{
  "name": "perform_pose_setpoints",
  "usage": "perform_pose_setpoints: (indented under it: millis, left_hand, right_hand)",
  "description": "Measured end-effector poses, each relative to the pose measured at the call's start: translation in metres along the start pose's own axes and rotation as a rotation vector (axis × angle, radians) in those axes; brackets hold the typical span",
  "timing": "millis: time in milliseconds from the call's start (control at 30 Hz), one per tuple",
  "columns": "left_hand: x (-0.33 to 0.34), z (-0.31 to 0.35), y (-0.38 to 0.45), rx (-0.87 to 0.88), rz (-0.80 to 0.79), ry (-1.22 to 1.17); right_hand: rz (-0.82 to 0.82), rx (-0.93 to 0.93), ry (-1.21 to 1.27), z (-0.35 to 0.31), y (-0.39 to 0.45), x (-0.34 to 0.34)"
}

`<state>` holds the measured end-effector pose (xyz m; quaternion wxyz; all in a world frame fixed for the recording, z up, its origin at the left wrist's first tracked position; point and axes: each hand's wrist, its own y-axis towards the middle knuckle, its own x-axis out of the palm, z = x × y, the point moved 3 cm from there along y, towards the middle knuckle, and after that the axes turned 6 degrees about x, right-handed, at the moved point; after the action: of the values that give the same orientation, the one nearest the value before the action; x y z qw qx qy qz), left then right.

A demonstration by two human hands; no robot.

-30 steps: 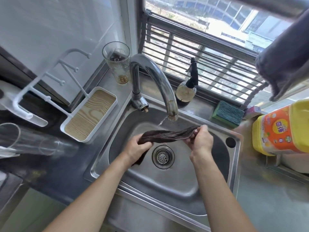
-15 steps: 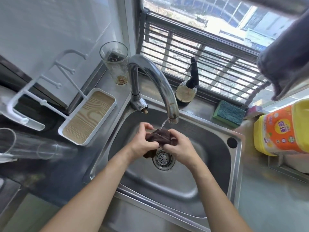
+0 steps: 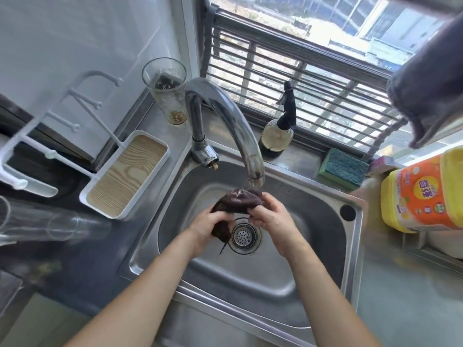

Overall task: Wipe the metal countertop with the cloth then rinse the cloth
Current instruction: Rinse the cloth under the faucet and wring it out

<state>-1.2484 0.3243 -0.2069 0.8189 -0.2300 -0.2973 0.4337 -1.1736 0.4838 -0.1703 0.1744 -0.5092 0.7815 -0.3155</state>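
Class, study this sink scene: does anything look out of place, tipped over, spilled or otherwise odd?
One thing: a clear glass lies on its side on the counter at the far left, while the other glass stands upright behind the tap. Otherwise nothing stands out; both hands grip the bunched cloth under the spout.

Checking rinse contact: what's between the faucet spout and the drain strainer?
Head view: the bunched dark cloth, gripped by the left hand and right hand, sits directly under the faucet spout, above the drain strainer.
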Motion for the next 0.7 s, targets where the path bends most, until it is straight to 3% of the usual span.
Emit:
perform_pose_setpoints:
  millis: [100,167,267,300,433,500,600,700]
  left_hand:
    - [0.005,0.005,0.007,0.003,0.026,-0.196]
    - [0.009,0.006,0.010,0.045,0.047,-0.175]
    - [0.005,0.009,0.016,0.266,0.118,0.179]
    - [0.005,0.011,0.018,0.336,0.085,0.326]
    - [0.014,0.018,0.018,0.338,-0.141,0.628]
    - [0.019,0.018,0.013,0.232,-0.201,0.651]
    - [0.020,0.007,0.005,0.073,-0.269,0.566]
    - [0.017,0.003,0.000,0.058,-0.339,0.496]
  right_hand:
    - [-0.127,0.061,-0.081,0.015,-0.006,0.001]
    - [-0.130,0.089,-0.162,0.022,-0.007,0.000]
    - [0.043,0.128,-0.711,0.022,-0.003,-0.012]
    - [0.071,0.088,-0.774,0.020,-0.002,-0.014]
    - [-0.115,-0.284,-0.673,0.004,-0.004,0.004]
    - [-0.018,-0.348,-0.751,0.002,0.000,0.004]
    - [0.074,-0.238,-0.634,0.003,0.004,-0.006]
    - [-0.142,-0.075,-0.290,0.016,0.003,-0.007]
